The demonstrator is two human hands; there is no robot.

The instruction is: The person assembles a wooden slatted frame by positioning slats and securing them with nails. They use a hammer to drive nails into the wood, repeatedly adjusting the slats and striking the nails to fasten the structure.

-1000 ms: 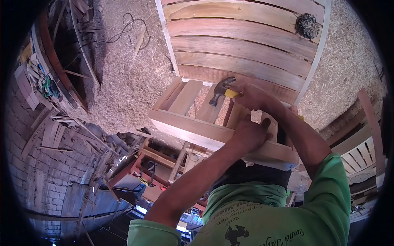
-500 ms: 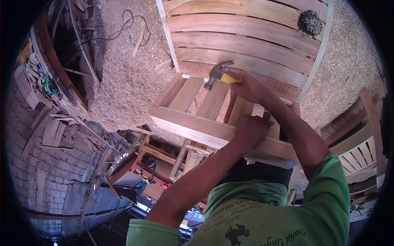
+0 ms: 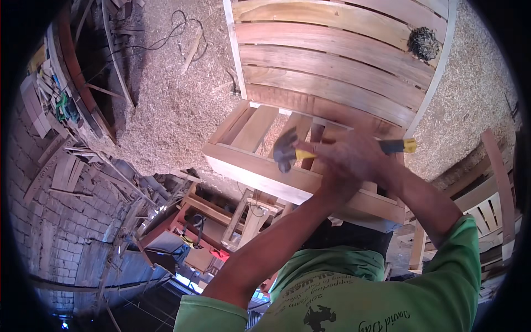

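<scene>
Right hand [image 3: 354,157] encircles hammer [image 3: 286,150] — left hand [image 3: 338,182] partly hidden, hold I can't tell.
Frame's near rail [image 3: 243,159] edges below the grip — gaps between slats [image 3: 256,130] open leftward.

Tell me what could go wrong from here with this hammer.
The left hand sits close beside the right hand, which grips the hammer, so a stray blow could catch its fingers.

The hammer's head appears over the bare wooden front rail; a slip might dent it.

The right hand looks blurred and partly hides the left, so a misplaced finger could go unnoticed.
</scene>
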